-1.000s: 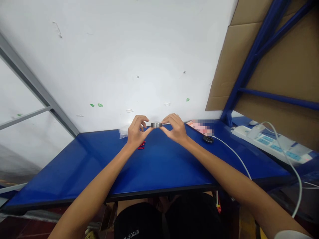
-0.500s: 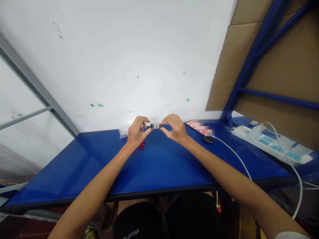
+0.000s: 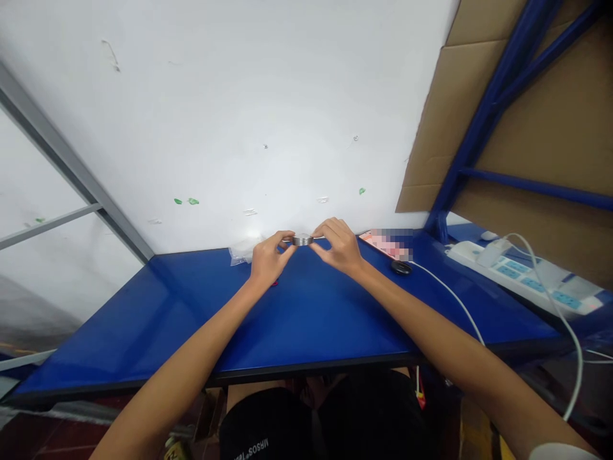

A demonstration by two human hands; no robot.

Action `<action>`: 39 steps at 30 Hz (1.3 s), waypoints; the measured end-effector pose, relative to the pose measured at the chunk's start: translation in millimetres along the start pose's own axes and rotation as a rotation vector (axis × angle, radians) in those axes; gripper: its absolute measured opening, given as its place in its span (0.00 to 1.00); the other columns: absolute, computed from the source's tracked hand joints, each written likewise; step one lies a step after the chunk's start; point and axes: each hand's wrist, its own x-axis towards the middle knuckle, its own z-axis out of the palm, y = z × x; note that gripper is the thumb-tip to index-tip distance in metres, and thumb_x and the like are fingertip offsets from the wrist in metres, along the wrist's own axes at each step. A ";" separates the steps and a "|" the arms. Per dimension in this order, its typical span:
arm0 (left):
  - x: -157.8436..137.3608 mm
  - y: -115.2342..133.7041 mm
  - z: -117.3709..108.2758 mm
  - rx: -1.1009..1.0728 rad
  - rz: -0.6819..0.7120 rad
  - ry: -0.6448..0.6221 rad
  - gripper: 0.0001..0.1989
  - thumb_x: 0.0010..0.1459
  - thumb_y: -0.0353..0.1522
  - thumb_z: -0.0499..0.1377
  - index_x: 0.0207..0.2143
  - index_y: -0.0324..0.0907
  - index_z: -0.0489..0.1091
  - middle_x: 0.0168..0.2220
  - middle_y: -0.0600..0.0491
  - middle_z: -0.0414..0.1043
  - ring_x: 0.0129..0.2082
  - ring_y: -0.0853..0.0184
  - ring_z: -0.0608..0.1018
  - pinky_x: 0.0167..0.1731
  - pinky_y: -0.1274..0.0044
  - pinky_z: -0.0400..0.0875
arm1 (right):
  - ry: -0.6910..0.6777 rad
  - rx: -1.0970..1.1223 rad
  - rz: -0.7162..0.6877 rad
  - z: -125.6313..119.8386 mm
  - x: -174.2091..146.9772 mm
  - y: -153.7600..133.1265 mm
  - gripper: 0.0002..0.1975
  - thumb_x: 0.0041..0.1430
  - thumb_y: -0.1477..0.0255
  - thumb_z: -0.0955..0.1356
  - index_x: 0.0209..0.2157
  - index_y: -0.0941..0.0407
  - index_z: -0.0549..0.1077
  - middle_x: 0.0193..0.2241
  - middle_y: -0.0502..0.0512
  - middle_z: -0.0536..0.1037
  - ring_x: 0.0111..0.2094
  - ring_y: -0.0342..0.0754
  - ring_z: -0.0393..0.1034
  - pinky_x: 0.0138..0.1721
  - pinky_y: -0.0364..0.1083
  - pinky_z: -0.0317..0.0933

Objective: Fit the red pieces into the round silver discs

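Note:
A small round silver metal disc [image 3: 302, 241] with a ridged edge is held up above the blue table, seen nearly edge-on. My left hand [image 3: 271, 258] pinches its left side between thumb and fingers. On the opposite side, my right hand [image 3: 340, 246] grips the disc between thumb and fingertips. Behind my left wrist, only a bit of a red item [image 3: 274, 283] shows on the table. A clear plastic bag [image 3: 241, 251] lies just left of my left hand, partly covered by it.
Against the white wall stands the blue table [image 3: 316, 326]. To the right lie a phone [image 3: 383, 245], partly pixelated, a small black case [image 3: 401, 268] and a white cable [image 3: 453, 294]. Farther right is a white power strip [image 3: 522, 278] beside a blue metal frame [image 3: 467, 147].
My left hand has shifted slightly right, and its raised fingers have come down onto the disc's side. More of the red item is now covered. My right hand keeps its hold.

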 end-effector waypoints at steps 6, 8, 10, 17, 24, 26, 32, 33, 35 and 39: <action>-1.8 -1.8 6.1 0.044 -0.067 -0.101 0.13 0.67 0.33 0.63 0.52 0.46 0.81 0.40 0.51 0.86 0.38 0.61 0.86 0.41 0.74 0.77 | -0.083 -0.042 -0.004 3.7 -3.8 1.7 0.04 0.69 0.72 0.72 0.40 0.53 0.73 0.37 0.58 0.79 0.40 0.56 0.72 0.42 0.53 0.61; -2.3 -1.3 6.0 0.076 -0.079 -0.135 0.11 0.68 0.33 0.62 0.50 0.46 0.81 0.39 0.51 0.86 0.38 0.60 0.87 0.41 0.73 0.77 | -0.100 -0.049 0.006 6.3 -5.1 1.2 0.04 0.70 0.72 0.72 0.39 0.53 0.73 0.37 0.58 0.79 0.40 0.56 0.72 0.42 0.53 0.61; -2.9 -0.2 5.5 0.094 -0.095 -0.162 0.11 0.68 0.33 0.61 0.49 0.45 0.81 0.39 0.50 0.86 0.37 0.60 0.87 0.40 0.73 0.76 | -0.109 -0.057 0.012 8.9 -6.4 0.9 0.05 0.70 0.73 0.72 0.39 0.53 0.72 0.37 0.57 0.79 0.40 0.56 0.71 0.42 0.53 0.61; -2.9 2.8 3.1 0.153 -0.133 -0.179 0.10 0.67 0.33 0.62 0.47 0.46 0.82 0.35 0.50 0.86 0.37 0.58 0.86 0.38 0.73 0.75 | -0.117 -0.081 0.022 11.3 -7.8 -0.6 0.06 0.70 0.72 0.71 0.39 0.53 0.70 0.36 0.57 0.78 0.39 0.56 0.71 0.42 0.53 0.60; -1.1 7.5 -0.3 0.220 -0.126 -0.174 0.09 0.67 0.33 0.62 0.41 0.46 0.84 0.34 0.51 0.85 0.34 0.60 0.85 0.35 0.74 0.70 | -0.118 -0.065 0.027 11.0 -6.8 -2.9 0.06 0.70 0.72 0.71 0.38 0.53 0.70 0.37 0.57 0.78 0.39 0.55 0.71 0.42 0.53 0.61; -1.0 9.0 -1.0 0.225 -0.135 -0.176 0.09 0.67 0.33 0.61 0.40 0.45 0.84 0.33 0.51 0.85 0.33 0.60 0.84 0.34 0.75 0.68 | -0.124 -0.061 0.032 11.8 -7.5 -2.3 0.06 0.70 0.72 0.72 0.39 0.53 0.71 0.37 0.57 0.78 0.40 0.56 0.71 0.42 0.53 0.61; -3.3 7.9 1.4 0.280 -0.143 -0.171 0.10 0.68 0.33 0.60 0.39 0.46 0.83 0.31 0.51 0.84 0.31 0.61 0.83 0.31 0.75 0.64 | -0.130 -0.056 0.045 11.9 -8.2 -1.0 0.05 0.70 0.71 0.72 0.39 0.53 0.72 0.36 0.57 0.78 0.40 0.56 0.70 0.42 0.53 0.60; -4.1 6.6 2.6 0.309 -0.135 -0.161 0.10 0.68 0.34 0.60 0.38 0.45 0.83 0.30 0.51 0.83 0.30 0.61 0.82 0.30 0.75 0.63 | -0.131 -0.056 0.046 11.5 -8.0 -1.1 0.05 0.70 0.71 0.72 0.39 0.53 0.72 0.36 0.57 0.78 0.40 0.56 0.70 0.42 0.53 0.60; -5.7 3.3 5.0 0.357 -0.113 -0.147 0.11 0.68 0.36 0.61 0.36 0.45 0.83 0.29 0.50 0.83 0.29 0.61 0.81 0.29 0.74 0.61 | -0.130 -0.057 0.048 10.5 -7.4 -1.3 0.05 0.70 0.71 0.71 0.39 0.53 0.72 0.37 0.57 0.78 0.40 0.56 0.70 0.42 0.53 0.60; -5.9 -1.4 5.6 0.372 -0.072 -0.163 0.16 0.71 0.39 0.59 0.33 0.44 0.81 0.30 0.50 0.82 0.29 0.62 0.81 0.30 0.75 0.63 | -0.123 -0.047 0.061 8.2 -6.0 -1.4 0.04 0.69 0.72 0.72 0.39 0.53 0.72 0.37 0.57 0.78 0.40 0.56 0.70 0.43 0.53 0.60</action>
